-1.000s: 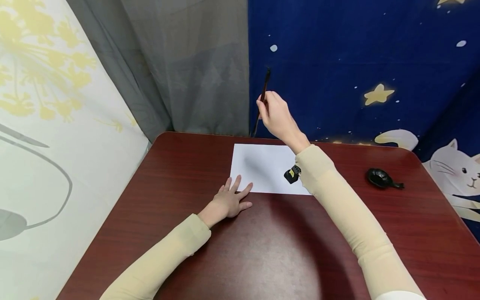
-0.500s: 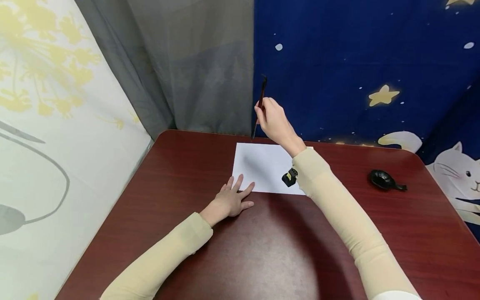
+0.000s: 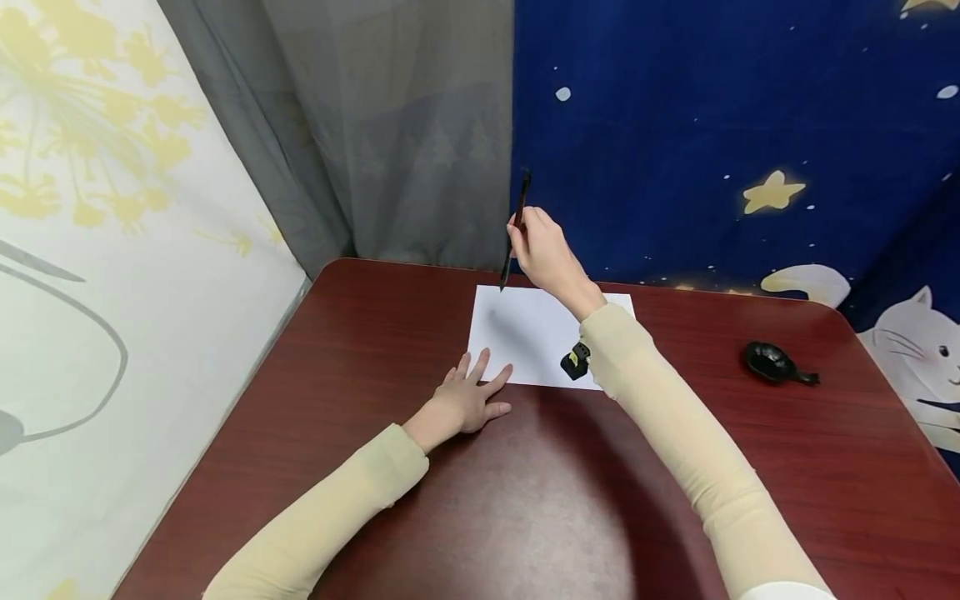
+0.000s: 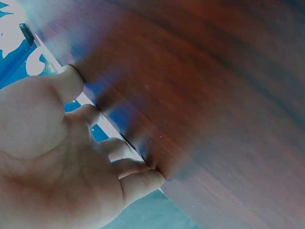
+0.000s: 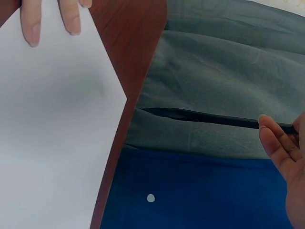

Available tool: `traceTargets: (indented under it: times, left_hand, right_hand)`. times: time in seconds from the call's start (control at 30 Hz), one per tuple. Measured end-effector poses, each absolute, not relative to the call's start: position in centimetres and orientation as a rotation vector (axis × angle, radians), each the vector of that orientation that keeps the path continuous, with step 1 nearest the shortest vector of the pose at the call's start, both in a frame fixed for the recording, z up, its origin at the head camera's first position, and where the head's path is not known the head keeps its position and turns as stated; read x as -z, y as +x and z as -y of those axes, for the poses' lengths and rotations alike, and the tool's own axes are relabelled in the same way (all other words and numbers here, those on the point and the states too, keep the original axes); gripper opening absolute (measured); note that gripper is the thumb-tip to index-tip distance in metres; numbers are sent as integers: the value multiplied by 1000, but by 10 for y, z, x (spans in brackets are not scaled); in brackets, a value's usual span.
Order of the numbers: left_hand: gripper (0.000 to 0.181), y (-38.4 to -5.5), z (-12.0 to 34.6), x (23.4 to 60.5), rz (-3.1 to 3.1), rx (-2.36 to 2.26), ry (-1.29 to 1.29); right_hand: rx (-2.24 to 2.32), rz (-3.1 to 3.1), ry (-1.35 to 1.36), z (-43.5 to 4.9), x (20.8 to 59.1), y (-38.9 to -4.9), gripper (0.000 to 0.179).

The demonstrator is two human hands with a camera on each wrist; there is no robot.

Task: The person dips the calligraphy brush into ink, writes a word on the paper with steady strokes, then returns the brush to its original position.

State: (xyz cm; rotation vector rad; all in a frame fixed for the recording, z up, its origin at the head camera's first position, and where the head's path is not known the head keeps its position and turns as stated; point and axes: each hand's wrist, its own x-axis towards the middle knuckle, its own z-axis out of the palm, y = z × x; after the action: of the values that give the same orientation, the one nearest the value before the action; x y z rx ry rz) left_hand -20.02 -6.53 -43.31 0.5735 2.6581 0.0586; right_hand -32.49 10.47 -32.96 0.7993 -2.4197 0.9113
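My right hand [image 3: 546, 254] pinches a dark, slender brush [image 3: 522, 198] between thumb and fingers, above the far edge of a white sheet of paper [image 3: 536, 333]. Its pointed tip is down and overlaps the paper's far left part in the head view. From the right wrist, the brush [image 5: 200, 117] shows its whole dark tip, apart from the sheet [image 5: 43, 152]. No marks show on the paper, only soft shadow. With fingers spread, my left hand [image 3: 461, 404] rests at the sheet's near left corner, fingertips on the paper.
On the right of the reddish-brown table [image 3: 375, 350] lies a small black gourd-shaped dish [image 3: 771, 362]. A black wrist camera [image 3: 575, 362] hangs below the right cuff. Grey and blue curtains [image 3: 637, 142] stand behind the table, a white patterned one [image 3: 150, 317] on the left.
My right hand has come down with the brush, its tip dropping from beyond the table's far edge to over the paper. The left hand stays in place; the head view shifts slightly.
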Motion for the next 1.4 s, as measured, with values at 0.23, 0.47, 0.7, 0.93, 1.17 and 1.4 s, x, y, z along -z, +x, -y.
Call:
traceTargets:
  times: [0.23, 0.47, 0.7, 0.93, 1.17, 1.4]
  left_hand:
    - [64, -200, 65, 434, -2667, -39, 577]
    - [64, -200, 64, 432, -2665, -24, 578]
    - [64, -200, 64, 431, -2668, -3, 568]
    - [64, -199, 63, 431, -2667, -4, 561]
    - [64, -201, 63, 434, -2670, -48, 550]
    - [64, -201, 64, 432, -2663, -54, 548]
  right_hand:
    - [-890, 2408, 809, -104, 340, -328, 20]
    - [-876, 2410, 800, -102, 346, -328, 19]
    - [-880, 2435, 809, -99, 350, -327, 19]
    - [-870, 2468, 795, -96, 355, -327, 20]
    - [-852, 2481, 794, -95, 361, -328, 20]
    - [-850, 2487, 792, -94, 364, -329, 20]
